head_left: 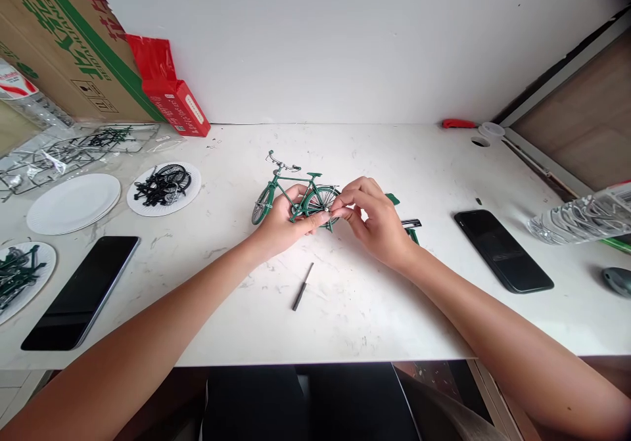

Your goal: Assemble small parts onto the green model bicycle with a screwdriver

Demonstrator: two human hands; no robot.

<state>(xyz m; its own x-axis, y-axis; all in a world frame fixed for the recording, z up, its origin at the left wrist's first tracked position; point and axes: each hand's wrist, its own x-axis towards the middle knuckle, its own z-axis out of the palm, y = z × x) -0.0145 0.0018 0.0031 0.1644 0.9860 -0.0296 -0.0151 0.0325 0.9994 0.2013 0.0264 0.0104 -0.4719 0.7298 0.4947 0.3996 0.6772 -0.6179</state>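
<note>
A green model bicycle stands near the middle of the counter, its front wheel toward 8 o'clock. The left hand supports it from 7 o'clock, thumb in front and fingers behind, hiding the lower frame and part of the rear wheel; that grip is closed around the bicycle. At 3 o'clock the right hand pinches with thumb and fingertips at the rear hub; whether a separate small part lies between them cannot be determined. Green and black pieces beyond the right wrist are largely covered. The clear, ridged bottle at 3 o'clock and the dark mouse below it are cut off by the frame edge, as is the white plate of tangled green parts between 8 and 9 o'clock. At 9 o'clock a white plate with a finely ridged rim carries black parts, overlapped and not separable by eye. A slim screwdriver, metal shaft and black handle, lies at 6 o'clock. The counter surface is white, smooth and grey-veined.
</note>
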